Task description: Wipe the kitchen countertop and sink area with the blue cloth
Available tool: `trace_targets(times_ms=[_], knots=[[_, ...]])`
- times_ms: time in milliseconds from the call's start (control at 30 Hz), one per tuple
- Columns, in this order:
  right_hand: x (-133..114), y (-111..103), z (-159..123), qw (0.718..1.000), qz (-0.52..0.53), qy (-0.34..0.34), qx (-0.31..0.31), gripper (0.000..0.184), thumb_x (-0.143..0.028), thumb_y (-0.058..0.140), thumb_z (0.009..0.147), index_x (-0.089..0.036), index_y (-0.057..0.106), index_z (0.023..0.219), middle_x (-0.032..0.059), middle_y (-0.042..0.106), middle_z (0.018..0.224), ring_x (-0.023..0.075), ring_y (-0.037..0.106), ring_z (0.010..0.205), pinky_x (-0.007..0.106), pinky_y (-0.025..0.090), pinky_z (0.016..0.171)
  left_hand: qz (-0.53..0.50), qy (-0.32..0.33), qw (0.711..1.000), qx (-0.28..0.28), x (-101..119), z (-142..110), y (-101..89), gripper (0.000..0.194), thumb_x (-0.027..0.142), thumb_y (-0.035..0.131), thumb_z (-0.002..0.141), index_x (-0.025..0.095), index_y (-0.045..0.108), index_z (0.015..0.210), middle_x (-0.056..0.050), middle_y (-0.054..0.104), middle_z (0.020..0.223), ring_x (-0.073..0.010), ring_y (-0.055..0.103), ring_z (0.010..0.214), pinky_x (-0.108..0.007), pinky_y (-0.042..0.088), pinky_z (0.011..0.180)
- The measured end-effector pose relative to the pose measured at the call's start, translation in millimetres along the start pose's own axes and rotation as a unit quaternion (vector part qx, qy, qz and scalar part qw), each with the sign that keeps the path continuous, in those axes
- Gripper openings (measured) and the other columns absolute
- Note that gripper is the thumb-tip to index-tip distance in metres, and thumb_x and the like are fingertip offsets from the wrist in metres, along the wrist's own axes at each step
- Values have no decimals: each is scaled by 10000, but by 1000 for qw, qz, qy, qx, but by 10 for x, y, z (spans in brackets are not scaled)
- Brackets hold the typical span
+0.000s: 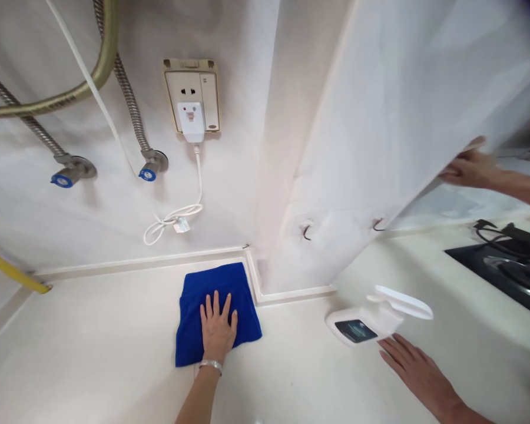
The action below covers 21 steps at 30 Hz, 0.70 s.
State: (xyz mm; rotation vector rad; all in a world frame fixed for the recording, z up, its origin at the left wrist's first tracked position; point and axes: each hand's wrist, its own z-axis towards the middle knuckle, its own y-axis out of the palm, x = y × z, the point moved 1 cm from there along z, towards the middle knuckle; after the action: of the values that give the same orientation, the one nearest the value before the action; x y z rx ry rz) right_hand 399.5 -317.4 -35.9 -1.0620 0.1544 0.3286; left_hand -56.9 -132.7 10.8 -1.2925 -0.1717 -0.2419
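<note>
My left hand (218, 334) lies flat on a folded blue cloth (189, 330), fingers spread, pressing it against the white counter near the wall corner. A bracelet circles that wrist. Farther right, my right hand (419, 374) rests on the counter with its fingers stretched out and nothing in them. Its fingertips are beside a white spray bottle (386, 318) with a dark label; whether they touch it I cannot tell. The counter (115, 347) runs under both hands.
At the upper right another person's hand (472, 168) is at the pillar's edge. A black stove (503, 277) sits at the right. The wall carries a socket with a plug (191, 121), a looped white cord (172, 221), two valves (152, 165) and hooks (307, 231). A yellow pipe (15, 274) is at left.
</note>
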Motion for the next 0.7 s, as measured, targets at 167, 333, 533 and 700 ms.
trace_targets(times_ms=[167, 333, 533, 700], knots=[[931, -71, 556, 996, -17, -47, -80, 528, -233, 338, 866, -479, 699, 1163, -33, 697, 1192, 375, 660, 1132, 675, 539, 880, -18, -17, 1000, 4, 157, 558, 184, 524, 398, 409, 977, 293, 410, 1490, -149, 323, 1610, -401, 210, 1508, -628, 219, 1213], [1116, -41, 416, 986, -84, -70, -125, 576, -137, 295, 878, -411, 733, 1134, -6, 728, 1126, 378, 648, 1163, 665, 541, 910, -31, -27, 999, 11, 285, 1048, 411, 518, 386, 412, 971, 272, 440, 1476, -157, 336, 1602, -406, 198, 1508, -626, 186, 1214], [924, -33, 548, 989, -92, -73, -86, 570, -145, 290, 885, -418, 716, 1148, -39, 709, 1201, 352, 653, 1166, 642, 549, 904, -28, -34, 999, 27, 340, 1252, 489, 522, 360, 384, 971, 230, 445, 1473, -204, 328, 1591, -423, 202, 1502, -628, 178, 1210], [190, 73, 556, 998, -38, -10, 57, 495, -283, 407, 813, -404, 674, 1212, 6, 648, 1277, 370, 556, 1294, 671, 515, 937, -19, -8, 1000, 16, 269, 1032, 318, 532, 348, 459, 940, 223, 469, 1457, -184, 375, 1575, -396, 276, 1485, -595, 221, 1217]])
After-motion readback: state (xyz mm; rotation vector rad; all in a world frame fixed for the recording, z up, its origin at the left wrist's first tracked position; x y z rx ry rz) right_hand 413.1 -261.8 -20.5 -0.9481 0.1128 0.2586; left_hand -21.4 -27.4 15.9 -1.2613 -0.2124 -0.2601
